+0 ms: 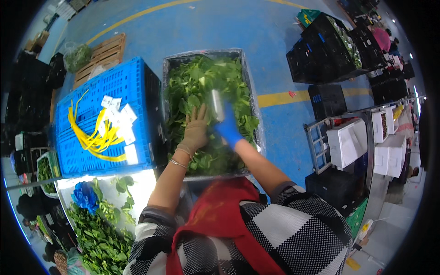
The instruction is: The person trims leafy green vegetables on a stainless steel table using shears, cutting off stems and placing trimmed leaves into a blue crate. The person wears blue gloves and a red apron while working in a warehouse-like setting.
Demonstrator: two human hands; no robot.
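Leafy greens (197,84) fill a plastic-lined crate (254,92) in front of me. My left hand (195,132), in a tan glove, lies on the leaves with its fingers extended, pointing away from me. Just right of it is my right hand (229,125), in a blue glove and blurred. A pale, shiny, elongated object (217,105) lies against the blue glove; blur hides what it is and whether the fingers grip it.
Left of the crate, yellow straps (99,137) and white tags (127,118) lie on a blue plastic crate (92,89). More greens (103,240) cover a white surface at lower left. A wooden pallet (99,56), black crates (319,51) and a foam box (347,142) stand around.
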